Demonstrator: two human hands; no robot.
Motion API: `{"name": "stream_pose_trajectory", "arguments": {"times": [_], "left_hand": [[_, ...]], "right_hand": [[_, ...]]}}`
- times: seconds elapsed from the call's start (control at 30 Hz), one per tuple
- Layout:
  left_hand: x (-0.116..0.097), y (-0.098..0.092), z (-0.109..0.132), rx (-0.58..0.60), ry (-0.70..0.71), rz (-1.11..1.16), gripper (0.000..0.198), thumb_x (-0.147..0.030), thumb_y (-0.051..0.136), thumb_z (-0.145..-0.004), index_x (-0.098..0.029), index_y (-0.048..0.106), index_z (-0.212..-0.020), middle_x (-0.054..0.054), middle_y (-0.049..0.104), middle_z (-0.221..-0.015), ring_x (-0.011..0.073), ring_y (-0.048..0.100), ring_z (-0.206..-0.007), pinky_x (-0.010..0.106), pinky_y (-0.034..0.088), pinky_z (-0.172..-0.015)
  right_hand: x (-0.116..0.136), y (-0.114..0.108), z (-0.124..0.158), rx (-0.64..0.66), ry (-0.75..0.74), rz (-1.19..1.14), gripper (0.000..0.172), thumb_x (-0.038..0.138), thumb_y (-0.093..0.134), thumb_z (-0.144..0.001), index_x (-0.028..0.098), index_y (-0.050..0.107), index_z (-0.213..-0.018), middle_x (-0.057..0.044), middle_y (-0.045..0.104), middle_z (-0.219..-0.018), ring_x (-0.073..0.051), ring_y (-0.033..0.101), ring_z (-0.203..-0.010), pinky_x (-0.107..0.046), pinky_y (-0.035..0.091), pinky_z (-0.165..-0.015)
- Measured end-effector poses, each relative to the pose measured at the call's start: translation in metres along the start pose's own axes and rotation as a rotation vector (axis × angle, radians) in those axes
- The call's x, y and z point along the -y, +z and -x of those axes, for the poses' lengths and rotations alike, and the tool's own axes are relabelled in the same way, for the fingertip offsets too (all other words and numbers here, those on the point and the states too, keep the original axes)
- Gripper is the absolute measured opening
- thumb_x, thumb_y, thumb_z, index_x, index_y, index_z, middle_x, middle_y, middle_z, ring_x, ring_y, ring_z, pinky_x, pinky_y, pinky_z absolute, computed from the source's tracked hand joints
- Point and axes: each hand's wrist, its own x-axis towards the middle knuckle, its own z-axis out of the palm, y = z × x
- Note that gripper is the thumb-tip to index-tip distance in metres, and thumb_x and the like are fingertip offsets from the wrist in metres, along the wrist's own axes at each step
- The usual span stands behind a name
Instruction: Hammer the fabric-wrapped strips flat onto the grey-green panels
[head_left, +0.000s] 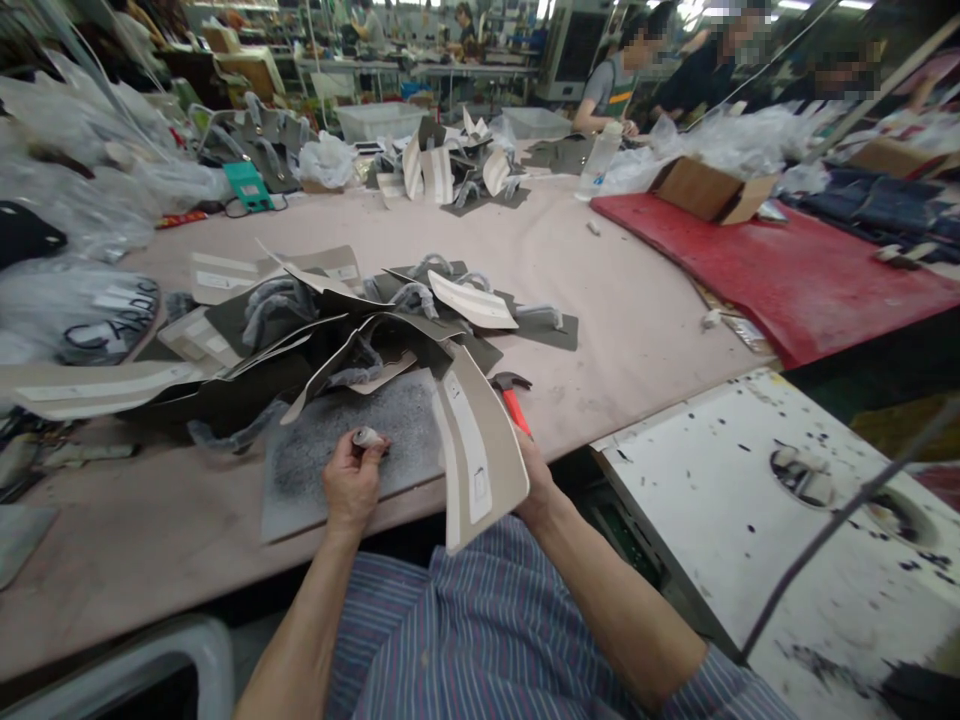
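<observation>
My left hand [351, 485] is closed around a small pale cylinder [367, 437], with one round end facing up; its kind I cannot make out. It is over a speckled grey slab [315, 460] at the table's front edge. On the right, my right hand [534, 480] grips the edge of a curved beige panel [491, 440] that bears a white strip, its fingers partly hidden behind it. The panel is tilted and hangs over the table edge. Just beyond that hand lies a claw hammer [514, 395] with a red handle.
A heap of dark panels with plastic-wrapped handles [277, 310] spreads behind the slab. Another pile [442, 170] sits farther back. At right are a red sheet [795, 270], an open carton [709, 190] and a white machine table [720, 480]. People work in the background.
</observation>
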Motion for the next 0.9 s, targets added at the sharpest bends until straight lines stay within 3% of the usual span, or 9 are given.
{"name": "stream_pose_trajectory", "arguments": {"times": [0.1,0.2,0.33,0.4,0.47,0.6,0.67,0.8,0.9], "left_hand": [[-0.007,-0.001,0.001,-0.008,-0.018,0.008,0.030,-0.041,0.067,-0.081,-0.018,0.066,-0.100,0.005,0.075,-0.086,0.0191,0.072,-0.082,0.029,0.056,-0.082],[-0.015,-0.003,0.002,-0.016,-0.039,0.003,0.031,-0.041,0.067,-0.080,-0.017,0.066,-0.100,0.004,0.074,-0.083,0.0193,0.071,-0.078,0.028,0.056,-0.076],[-0.013,-0.006,0.001,-0.042,-0.027,-0.038,0.034,-0.038,0.067,-0.077,-0.017,0.067,-0.103,0.004,0.074,-0.083,0.0193,0.069,-0.073,0.027,0.054,-0.067],[-0.006,-0.007,-0.001,-0.090,-0.011,-0.063,0.035,-0.039,0.065,-0.077,-0.016,0.067,-0.104,0.005,0.074,-0.084,0.0194,0.068,-0.073,0.026,0.053,-0.067],[0.001,-0.006,-0.003,-0.140,-0.003,-0.086,0.037,-0.040,0.062,-0.079,-0.016,0.066,-0.105,0.006,0.074,-0.084,0.0198,0.068,-0.075,0.027,0.052,-0.069],[0.004,-0.007,-0.004,-0.147,-0.009,-0.080,0.035,-0.040,0.064,-0.079,-0.016,0.066,-0.105,0.006,0.074,-0.085,0.0202,0.069,-0.078,0.027,0.052,-0.074],[0.002,-0.007,-0.004,-0.130,-0.027,-0.033,0.034,-0.041,0.066,-0.079,-0.017,0.066,-0.103,0.006,0.074,-0.086,0.0197,0.070,-0.079,0.027,0.053,-0.075],[-0.002,-0.006,-0.002,-0.108,-0.072,0.112,0.032,-0.042,0.069,-0.080,-0.016,0.066,-0.100,0.007,0.075,-0.090,0.0192,0.071,-0.082,0.028,0.055,-0.080],[-0.002,-0.003,-0.001,-0.112,-0.092,0.218,0.033,-0.041,0.069,-0.082,-0.015,0.063,-0.102,0.006,0.074,-0.089,0.0195,0.072,-0.082,0.032,0.057,-0.081]], "right_hand": [[0.009,0.004,0.004,0.023,-0.010,-0.276,0.042,0.045,0.072,-0.082,0.026,0.061,-0.118,0.000,0.065,-0.079,-0.010,0.053,-0.051,-0.019,0.046,-0.043],[0.022,0.013,0.011,0.086,0.020,-0.371,0.052,0.053,0.069,-0.085,0.028,0.055,-0.128,0.000,0.065,-0.086,-0.007,0.050,-0.047,-0.016,0.040,-0.037],[0.024,0.026,0.015,0.093,0.021,-0.308,0.060,0.046,0.079,-0.076,0.022,0.053,-0.125,-0.003,0.066,-0.095,-0.015,0.067,-0.075,-0.024,0.056,-0.062],[0.015,0.028,0.011,0.071,-0.015,-0.157,0.065,0.036,0.080,-0.073,0.023,0.048,-0.128,-0.005,0.065,-0.104,-0.021,0.069,-0.092,-0.029,0.057,-0.071],[0.005,0.026,0.006,0.029,-0.057,0.185,0.064,0.030,0.074,-0.076,0.024,0.043,-0.132,-0.006,0.064,-0.106,-0.023,0.069,-0.091,-0.031,0.056,-0.069],[0.000,0.018,0.000,0.010,-0.213,1.245,0.028,0.021,0.057,-0.089,0.018,0.058,-0.117,-0.007,0.063,-0.088,-0.022,0.065,-0.079,-0.033,0.048,-0.070],[0.007,0.017,0.000,0.043,-0.326,1.567,0.011,0.026,0.058,-0.092,0.017,0.062,-0.096,-0.009,0.061,-0.090,-0.022,0.062,-0.081,-0.032,0.044,-0.071],[0.021,0.013,0.002,0.106,-0.474,1.534,0.027,0.037,0.060,-0.092,0.019,0.051,-0.074,-0.004,0.055,-0.088,-0.016,0.054,-0.076,-0.028,0.038,-0.068],[0.016,0.010,0.004,0.103,-0.409,1.360,0.028,0.037,0.051,-0.096,0.022,0.040,-0.075,0.002,0.046,-0.070,-0.014,0.045,-0.063,-0.027,0.032,-0.060]]}}
